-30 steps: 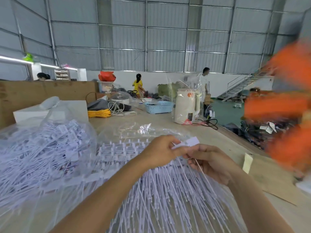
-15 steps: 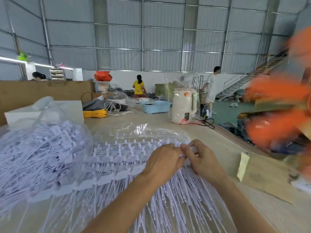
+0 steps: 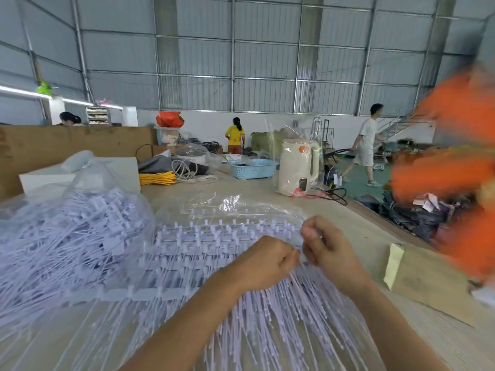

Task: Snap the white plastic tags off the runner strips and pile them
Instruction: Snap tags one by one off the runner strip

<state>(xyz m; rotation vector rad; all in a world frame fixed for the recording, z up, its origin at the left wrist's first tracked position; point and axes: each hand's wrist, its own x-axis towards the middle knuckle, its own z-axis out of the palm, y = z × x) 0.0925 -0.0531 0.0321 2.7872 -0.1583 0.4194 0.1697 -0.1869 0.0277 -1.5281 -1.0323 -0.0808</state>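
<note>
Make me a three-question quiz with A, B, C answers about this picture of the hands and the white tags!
1. Where is the heap of loose tags?
A. left of the hands
B. inside the basket
C. on the floor

2. What colour is the basket?
A. red
B. blue
C. black

3. What are the left hand and right hand doing?
A. lying flat
B. waving
C. pinching tags on the runner strips

Answers: 1 A, the heap lies leftward in a clear bag; 2 B, it is light blue; 3 C, the fingers curl at the strips.
</note>
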